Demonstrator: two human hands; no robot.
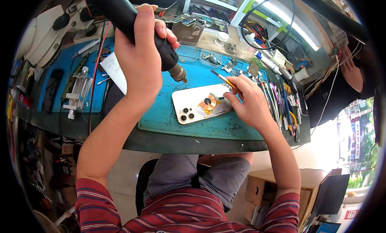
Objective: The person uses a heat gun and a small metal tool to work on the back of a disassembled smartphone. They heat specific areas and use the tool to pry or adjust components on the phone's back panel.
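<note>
Left hand (140, 60) is wrapped tight around the black heat gun (132, 26), fingers curled over the barrel, nozzle angled down toward the phone (193, 106). The phone lies back-up on the blue mat (181, 122), copper coil (209, 103) exposed. Right hand (249, 102) rests at the phone's edge, fingers pinching tweezers (223, 79), tips by the coil.

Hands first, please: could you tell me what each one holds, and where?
Left hand grips the black hot-air tool around its barrel; right hand pinches tweezers near the middle.
</note>
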